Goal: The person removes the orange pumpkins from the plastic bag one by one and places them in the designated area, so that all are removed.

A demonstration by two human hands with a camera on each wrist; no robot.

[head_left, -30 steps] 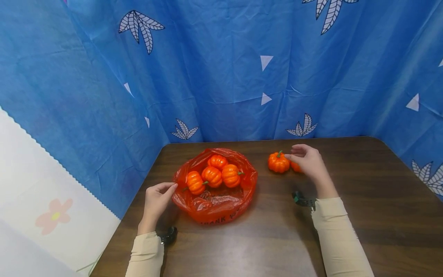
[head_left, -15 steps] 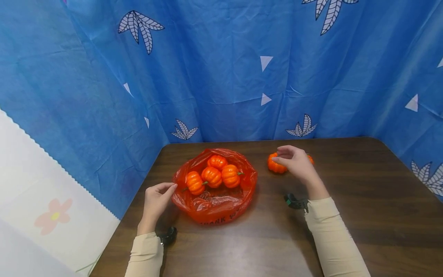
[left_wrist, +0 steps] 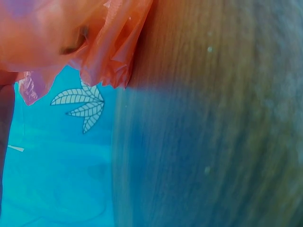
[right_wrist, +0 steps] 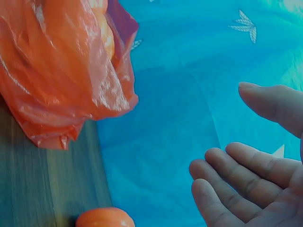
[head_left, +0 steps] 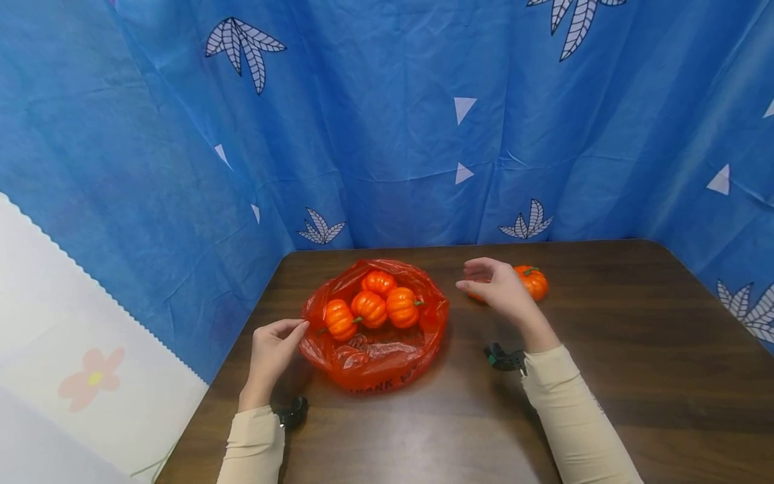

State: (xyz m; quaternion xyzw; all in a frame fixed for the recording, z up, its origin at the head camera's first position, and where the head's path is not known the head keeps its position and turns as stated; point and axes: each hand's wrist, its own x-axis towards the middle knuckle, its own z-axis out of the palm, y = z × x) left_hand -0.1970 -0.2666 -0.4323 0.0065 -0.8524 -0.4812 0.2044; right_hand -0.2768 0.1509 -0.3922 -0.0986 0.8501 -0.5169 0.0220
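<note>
Shifting leftward since the earlier frames, the right hand (head_left: 498, 289) in the head view now covers most of the left loose pumpkin (head_left: 476, 296) and leaves the right loose pumpkin (head_left: 533, 284) in sight, its stem on top. The left hand (head_left: 271, 356) stays where it was, thumb and fingers pinching the rim of the red bag (head_left: 387, 380). The bag's mouth faces up, longer from side to side; inside sit four pumpkins, the rightmost one's stem pointing right. These pumpkins are squat, without a clear long axis.

From the left wrist, the bag hangs at the upper left over the table (left_wrist: 203, 118); the pinch itself cannot be made out.

From the right wrist, the thumb stands wide of the nearly straight fingers (right_wrist: 241, 184), holding nothing; one pumpkin peeks in at the bottom edge, apart from the fingertips, below the bag.
</note>
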